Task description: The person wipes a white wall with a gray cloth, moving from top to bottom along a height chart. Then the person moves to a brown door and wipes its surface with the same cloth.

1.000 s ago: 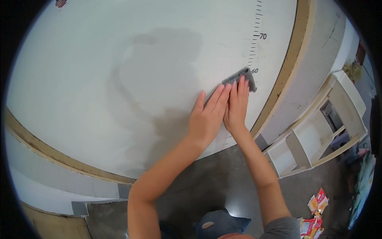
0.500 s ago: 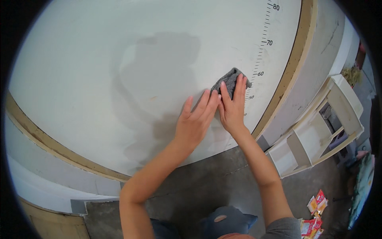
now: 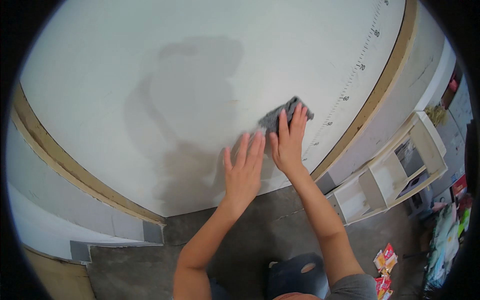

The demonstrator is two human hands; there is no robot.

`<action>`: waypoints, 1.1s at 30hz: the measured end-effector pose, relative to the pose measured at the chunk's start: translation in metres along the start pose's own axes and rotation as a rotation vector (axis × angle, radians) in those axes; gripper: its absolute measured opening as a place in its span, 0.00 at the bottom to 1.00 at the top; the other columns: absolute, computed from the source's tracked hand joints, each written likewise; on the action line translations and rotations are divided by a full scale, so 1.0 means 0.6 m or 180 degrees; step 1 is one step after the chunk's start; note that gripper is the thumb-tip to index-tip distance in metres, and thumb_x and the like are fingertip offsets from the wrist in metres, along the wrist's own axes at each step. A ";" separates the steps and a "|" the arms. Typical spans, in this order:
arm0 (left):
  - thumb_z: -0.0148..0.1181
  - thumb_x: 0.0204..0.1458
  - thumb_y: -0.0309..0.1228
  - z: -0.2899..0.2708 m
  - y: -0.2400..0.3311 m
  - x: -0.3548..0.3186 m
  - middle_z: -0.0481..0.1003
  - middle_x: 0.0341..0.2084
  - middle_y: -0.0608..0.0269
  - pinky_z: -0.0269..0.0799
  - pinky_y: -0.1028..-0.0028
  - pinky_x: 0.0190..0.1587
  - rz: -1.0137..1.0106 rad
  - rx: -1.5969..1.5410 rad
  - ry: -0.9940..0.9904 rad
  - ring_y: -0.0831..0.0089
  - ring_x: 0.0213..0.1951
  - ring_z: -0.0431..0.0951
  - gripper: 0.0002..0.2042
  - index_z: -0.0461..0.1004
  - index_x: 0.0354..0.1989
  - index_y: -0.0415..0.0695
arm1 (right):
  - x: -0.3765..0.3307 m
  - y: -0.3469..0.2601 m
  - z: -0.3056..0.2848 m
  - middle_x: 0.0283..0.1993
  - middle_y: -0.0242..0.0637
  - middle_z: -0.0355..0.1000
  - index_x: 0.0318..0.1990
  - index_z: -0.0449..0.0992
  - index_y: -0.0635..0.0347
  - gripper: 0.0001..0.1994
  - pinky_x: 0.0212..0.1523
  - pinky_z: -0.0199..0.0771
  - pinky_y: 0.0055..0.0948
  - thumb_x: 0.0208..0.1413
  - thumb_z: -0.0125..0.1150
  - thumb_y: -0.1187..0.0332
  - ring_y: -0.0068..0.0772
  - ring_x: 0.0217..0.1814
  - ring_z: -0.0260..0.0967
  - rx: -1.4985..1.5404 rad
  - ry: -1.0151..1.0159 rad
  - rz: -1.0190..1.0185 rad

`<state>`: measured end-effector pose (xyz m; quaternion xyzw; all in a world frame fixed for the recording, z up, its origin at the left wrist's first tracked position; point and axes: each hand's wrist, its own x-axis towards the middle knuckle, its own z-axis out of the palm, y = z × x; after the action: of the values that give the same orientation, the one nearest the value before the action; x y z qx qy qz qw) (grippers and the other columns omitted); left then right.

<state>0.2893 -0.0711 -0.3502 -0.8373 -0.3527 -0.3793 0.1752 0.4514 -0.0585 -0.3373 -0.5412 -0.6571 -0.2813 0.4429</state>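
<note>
A grey cloth (image 3: 278, 117) lies bunched against a white door (image 3: 280, 45). My right hand (image 3: 290, 142) presses it to the surface, fingers stretched out over the cloth's right part. My left hand (image 3: 243, 167) is just left of and below the cloth, its fingers spread at the door surface and holding nothing. To the right of the cloth a printed height scale (image 3: 343, 97) runs up the door. A faint brownish mark (image 3: 234, 101) shows left of the cloth.
A tan wooden frame (image 3: 367, 107) borders the door on the right, another strip on the left. On the right stands a cream shelf rack (image 3: 382, 177). Red and yellow packets (image 3: 385, 260) lie on the grey floor (image 3: 125, 275) at lower right.
Along the door, my right hand and the cloth have shifted left, away from the scale. My left hand has come off the cloth's lower edge. The view has also turned slightly.
</note>
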 end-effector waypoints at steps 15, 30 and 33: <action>0.51 0.52 0.31 0.002 -0.034 -0.018 0.59 0.66 0.72 0.48 0.56 0.65 0.0020 0.0433 0.0072 0.70 0.68 0.55 0.25 0.67 0.61 0.50 | -0.088 -0.049 0.090 0.71 0.68 0.41 0.64 0.58 0.65 0.25 0.68 0.37 0.65 0.60 0.51 0.70 0.73 0.73 0.38 0.0028 0.0178 0.0008; 0.51 0.50 0.27 -0.015 -0.097 -0.059 0.64 0.59 0.68 0.51 0.50 0.63 -0.0168 0.0369 0.0271 0.67 0.66 0.57 0.24 0.68 0.59 0.45 | -0.098 -0.123 0.144 0.71 0.64 0.45 0.62 0.64 0.62 0.25 0.66 0.37 0.68 0.57 0.56 0.67 0.71 0.73 0.40 0.0132 0.0205 -0.0285; 0.51 0.50 0.26 -0.006 -0.101 -0.073 0.60 0.64 0.68 0.52 0.51 0.62 -0.0034 0.0430 0.0289 0.68 0.68 0.54 0.24 0.68 0.60 0.45 | -0.093 -0.111 0.117 0.71 0.58 0.47 0.62 0.66 0.58 0.25 0.67 0.41 0.65 0.56 0.57 0.66 0.64 0.73 0.42 0.0087 -0.0084 -0.0345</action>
<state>0.2234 -0.0516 -0.3794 -0.8036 -0.3737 -0.3931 0.2451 0.3693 -0.0416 -0.4108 -0.5024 -0.6950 -0.2887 0.4257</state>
